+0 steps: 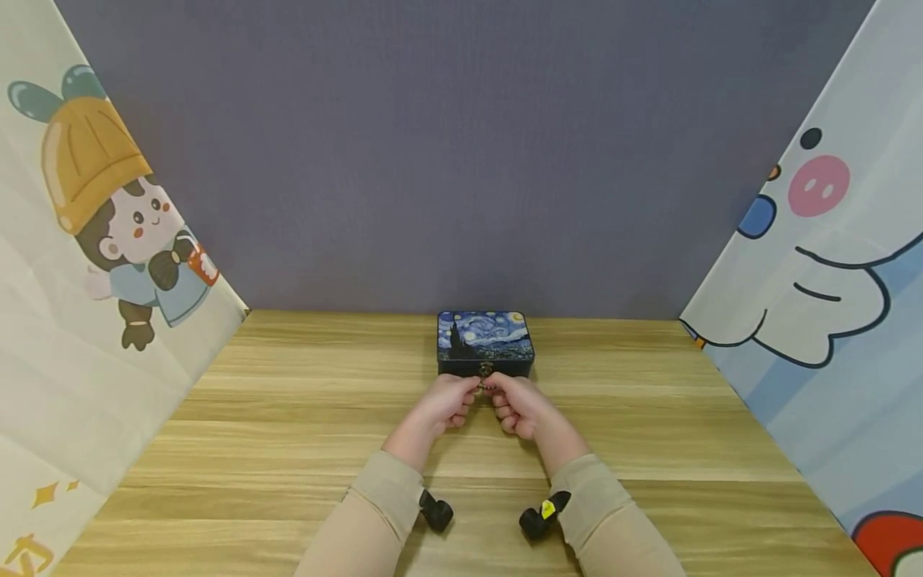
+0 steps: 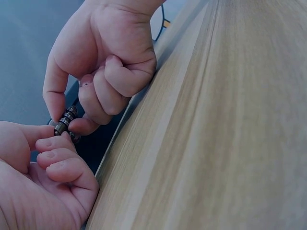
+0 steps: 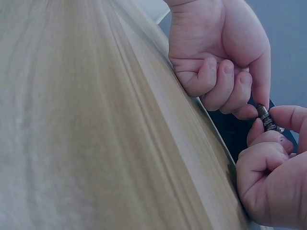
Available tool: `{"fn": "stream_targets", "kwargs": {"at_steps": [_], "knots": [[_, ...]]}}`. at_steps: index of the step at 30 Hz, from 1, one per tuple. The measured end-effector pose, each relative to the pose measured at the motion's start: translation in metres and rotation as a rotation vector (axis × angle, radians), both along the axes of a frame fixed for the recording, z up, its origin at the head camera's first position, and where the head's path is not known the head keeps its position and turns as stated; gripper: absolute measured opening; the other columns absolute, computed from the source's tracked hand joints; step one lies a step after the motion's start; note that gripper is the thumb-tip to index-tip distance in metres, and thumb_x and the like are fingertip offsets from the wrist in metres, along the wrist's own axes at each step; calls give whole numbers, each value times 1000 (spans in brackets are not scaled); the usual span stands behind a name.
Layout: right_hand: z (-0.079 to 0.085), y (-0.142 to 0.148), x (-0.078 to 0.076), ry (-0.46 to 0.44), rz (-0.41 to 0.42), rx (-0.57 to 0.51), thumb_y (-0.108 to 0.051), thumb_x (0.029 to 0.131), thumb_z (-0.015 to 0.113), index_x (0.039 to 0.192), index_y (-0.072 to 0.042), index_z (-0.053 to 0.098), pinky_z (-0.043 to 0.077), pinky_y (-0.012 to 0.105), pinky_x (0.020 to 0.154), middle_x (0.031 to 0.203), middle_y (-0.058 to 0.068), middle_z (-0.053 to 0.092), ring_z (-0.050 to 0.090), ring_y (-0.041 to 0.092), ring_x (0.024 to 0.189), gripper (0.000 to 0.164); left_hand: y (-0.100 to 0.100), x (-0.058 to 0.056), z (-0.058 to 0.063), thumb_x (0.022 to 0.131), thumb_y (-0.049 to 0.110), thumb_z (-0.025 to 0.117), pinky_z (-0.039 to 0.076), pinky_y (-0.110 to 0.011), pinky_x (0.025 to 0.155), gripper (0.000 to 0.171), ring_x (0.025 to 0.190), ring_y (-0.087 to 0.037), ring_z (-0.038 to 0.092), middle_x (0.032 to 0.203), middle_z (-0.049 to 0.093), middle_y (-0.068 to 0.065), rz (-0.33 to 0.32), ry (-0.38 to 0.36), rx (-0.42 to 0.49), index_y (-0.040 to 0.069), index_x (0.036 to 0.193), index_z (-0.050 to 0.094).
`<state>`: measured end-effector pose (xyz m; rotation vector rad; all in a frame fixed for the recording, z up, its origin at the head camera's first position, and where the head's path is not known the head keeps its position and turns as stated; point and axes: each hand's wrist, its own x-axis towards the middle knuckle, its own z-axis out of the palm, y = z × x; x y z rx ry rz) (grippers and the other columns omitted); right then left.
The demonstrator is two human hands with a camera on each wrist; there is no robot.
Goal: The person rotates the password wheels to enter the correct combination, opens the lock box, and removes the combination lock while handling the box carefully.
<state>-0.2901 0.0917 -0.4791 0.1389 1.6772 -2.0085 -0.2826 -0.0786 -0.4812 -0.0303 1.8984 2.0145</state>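
Note:
A small box with a swirling blue night-sky picture on its lid stands closed on the table, a brass-toned clasp on its front. At the clasp is a small dark bronze combination padlock with ridged number dials. My left hand pinches one end of the padlock between thumb and index finger, its other fingers curled in. The opposite end is pinched by my right hand, thumb and finger on the dials. Fingertips partly cover the padlock, and its digits are too small to read.
The wood-grain table spreads around the box. A grey panel rises right behind it. Cartoon-printed curtains flank both sides. Black wrist cameras are strapped at both sleeves.

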Motion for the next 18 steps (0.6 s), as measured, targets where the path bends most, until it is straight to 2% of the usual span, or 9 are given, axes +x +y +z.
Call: {"fn": "stream_targets", "kwargs": {"at_steps": [13, 18], "knots": [[-1, 5, -3, 15, -22, 32, -31, 93, 62, 98, -1, 59, 17, 18, 38, 57, -9, 28, 21, 3, 43, 31, -1, -2, -4, 107, 24, 52, 26, -23, 44, 24, 48, -8, 26, 64, 38, 4, 9, 2, 5, 5, 92, 56], [1, 9, -3, 2, -28, 30, -31, 94, 61, 98, -3, 54, 17, 18, 38, 57, -10, 28, 21, 2, 43, 30, -1, -4, -6, 107, 24, 52, 27, -23, 44, 25, 48, -8, 27, 63, 39, 4, 6, 11, 1, 8, 87, 54]]}}
